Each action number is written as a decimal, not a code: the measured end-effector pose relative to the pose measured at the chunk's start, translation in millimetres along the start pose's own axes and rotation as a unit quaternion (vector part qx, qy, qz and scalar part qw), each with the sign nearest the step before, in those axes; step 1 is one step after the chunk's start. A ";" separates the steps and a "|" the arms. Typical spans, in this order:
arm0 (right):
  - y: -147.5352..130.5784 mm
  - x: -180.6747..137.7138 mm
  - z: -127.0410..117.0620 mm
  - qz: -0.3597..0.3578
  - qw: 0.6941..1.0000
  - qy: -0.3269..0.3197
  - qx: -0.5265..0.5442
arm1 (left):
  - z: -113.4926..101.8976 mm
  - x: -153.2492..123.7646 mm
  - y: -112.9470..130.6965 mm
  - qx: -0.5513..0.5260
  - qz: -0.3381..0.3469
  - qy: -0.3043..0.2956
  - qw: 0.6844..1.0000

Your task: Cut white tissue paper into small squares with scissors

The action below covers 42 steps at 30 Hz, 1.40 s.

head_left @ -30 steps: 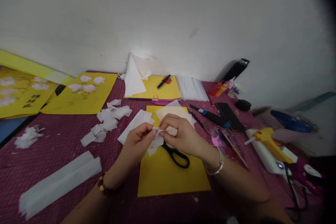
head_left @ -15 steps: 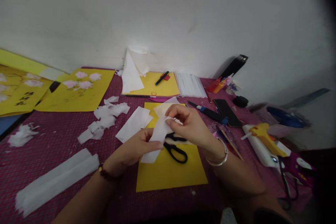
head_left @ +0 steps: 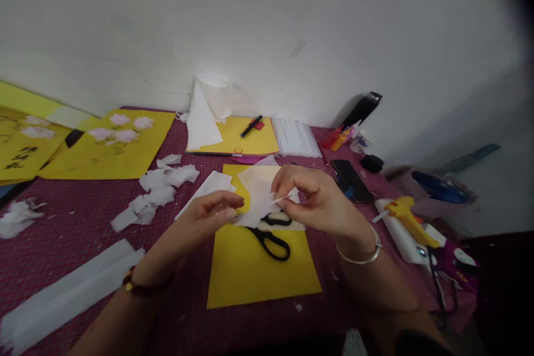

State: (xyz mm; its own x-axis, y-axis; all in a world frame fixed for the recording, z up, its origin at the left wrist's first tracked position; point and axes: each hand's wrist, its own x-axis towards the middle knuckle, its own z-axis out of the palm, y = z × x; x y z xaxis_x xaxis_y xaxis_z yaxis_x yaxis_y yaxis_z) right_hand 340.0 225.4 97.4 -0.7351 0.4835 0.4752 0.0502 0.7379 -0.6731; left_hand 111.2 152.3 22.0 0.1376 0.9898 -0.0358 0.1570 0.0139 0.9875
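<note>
In front of me, my right hand (head_left: pixel 311 200) pinches a thin white piece of paper (head_left: pixel 287 197) between thumb and fingers. My left hand (head_left: pixel 212 214) is to the left of it, thumb and forefinger slightly apart, with nothing visible between them. A thin translucent white sheet (head_left: pixel 256 192) spans the gap between the hands; where it joins the pinched piece I cannot tell. Below lie black-handled scissors (head_left: pixel 273 246), their blades hidden under paper, on a yellow sheet (head_left: pixel 262 283). More white paper pieces (head_left: pixel 212 182) lie just beyond my left hand.
Crumpled white scraps (head_left: pixel 161 186) and a long white paper strip (head_left: pixel 70 295) lie left. Yellow sheets with pink flowers (head_left: pixel 137 156) are behind them. To the right are a phone (head_left: pixel 352 181), a yellow glue gun (head_left: pixel 404 214) and a black flask (head_left: pixel 362 110). A wall stands behind.
My left hand has let go of the white paper strip and moved left. My right hand has shifted slightly right and down, still pinching paper. The view has turned a little.
</note>
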 end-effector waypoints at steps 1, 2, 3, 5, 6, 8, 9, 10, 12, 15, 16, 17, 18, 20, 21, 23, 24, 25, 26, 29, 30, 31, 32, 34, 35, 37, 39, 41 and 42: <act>0.1 0.3 1.7 -0.004 1.000 -0.016 -0.008 | 0.3 -1.4 2.1 -0.028 0.007 0.027 0.999; 0.2 0.6 3.9 -0.005 0.999 -0.031 -0.015 | 1.7 -2.9 3.5 -0.052 0.013 0.050 0.997; 0.5 0.8 6.3 -0.003 0.999 -0.043 -0.020 | 4.1 -4.2 4.5 -0.072 0.018 0.063 0.995; 1.1 1.2 11.5 0.005 0.998 -0.062 -0.026 | 9.9 -6.3 5.7 -0.104 0.026 0.061 0.992; 1.7 1.3 13.9 0.008 0.997 -0.072 -0.025 | 12.8 -6.9 6.3 -0.111 0.031 0.048 0.992; 3.0 1.4 18.3 0.010 0.996 -0.088 -0.020 | 17.2 -7.3 7.4 -0.105 0.044 0.025 0.993; 3.7 1.4 20.1 0.009 0.995 -0.094 -0.017 | 18.7 -7.3 8.0 -0.095 0.049 0.020 0.994; 4.3 1.4 21.8 0.009 0.995 -0.099 -0.014 | 19.7 -7.1 8.3 -0.085 0.052 0.023 0.995; 5.2 1.5 24.6 0.011 0.994 -0.104 -0.011 | 20.7 -6.6 8.8 -0.076 0.049 0.043 0.995; 5.2 2.1 27.4 0.033 0.994 -0.105 -0.015 | 21.1 -6.6 9.2 -0.070 0.049 0.075 0.994; 5.0 2.5 28.1 0.042 0.993 -0.105 -0.017 | 21.2 -6.9 9.6 -0.064 0.050 0.083 0.993; 4.8 2.9 28.6 0.051 0.993 -0.106 -0.019 | 21.2 -7.2 10.1 -0.057 0.051 0.088 0.993; 4.7 3.3 29.2 0.057 0.992 -0.108 -0.021 | 21.3 -7.6 10.8 -0.051 0.050 0.091 0.993; 4.7 3.9 30.3 0.067 0.991 -0.112 -0.024 | 21.5 -8.2 12.2 -0.042 0.050 0.088 0.994; 4.8 4.1 30.9 0.072 0.991 -0.113 -0.024 | 21.6 -8.4 12.9 -0.040 0.051 0.083 0.994; 5.3 4.2 32.2 0.083 0.990 -0.112 -0.020 | 22.1 -8.3 13.8 -0.037 0.052 0.074 0.995; 5.6 4.1 32.9 0.088 0.990 -0.112 -0.014 | 22.3 -8.1 14.1 -0.035 0.051 0.071 0.996; 6.0 3.9 33.6 0.093 0.990 -0.110 -0.006 | 22.6 -7.8 14.1 -0.034 0.049 0.071 0.996; 6.5 3.7 34.4 0.097 0.990 -0.106 0.002 | 22.9 -7.6 14.0 -0.033 0.049 0.071 0.996; 8.0 3.0 36.2 0.108 0.990 -0.089 0.027 | 23.8 -7.1 12.5 -0.038 0.049 0.074 0.995; 8.4 3.0 36.6 0.109 0.990 -0.081 0.033 | 24.0 -7.1 11.7 -0.039 0.050 0.076 0.995; 8.6 3.0 36.9 0.109 0.991 -0.072 0.036 | 24.2 -7.2 10.8 -0.040 0.052 0.078 0.995; 8.7 3.2 37.1 0.108 0.991 -0.064 0.039 | 24.3 -7.3 10.0 -0.042 0.053 0.080 0.994; 8.3 3.8 37.4 0.108 0.992 -0.049 0.042 | 24.4 -7.6 8.5 -0.049 0.054 0.085 0.994; 8.1 4.0 37.6 0.110 0.992 -0.045 0.043 | 24.4 -7.7 8.0 -0.055 0.053 0.086 0.993; 7.7 4.4 38.3 0.116 0.991 -0.043 0.045 | 24.4 -8.1 7.1 -0.068 0.050 0.091 0.992; 7.8 4.3 39.1 0.119 0.991 -0.042 0.044 | 24.3 -8.4 6.3 -0.071 0.045 0.095 0.992; 8.3 4.1 39.6 0.120 0.991 -0.038 0.043 | 24.4 -8.8 5.7 -0.070 0.036 0.098 0.992; 8.5 4.0 39.5 0.121 0.991 -0.036 0.042 | 24.5 -9.0 5.5 -0.074 0.032 0.097 0.992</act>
State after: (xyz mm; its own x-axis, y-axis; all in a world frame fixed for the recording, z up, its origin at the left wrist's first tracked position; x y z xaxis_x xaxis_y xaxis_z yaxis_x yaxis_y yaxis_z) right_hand 310.8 215.1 71.2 -0.7544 0.6048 0.2551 0.1763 0.5610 -0.8088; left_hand 134.8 140.0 24.0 -0.0509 0.9977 0.0438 0.0067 -0.0435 0.9990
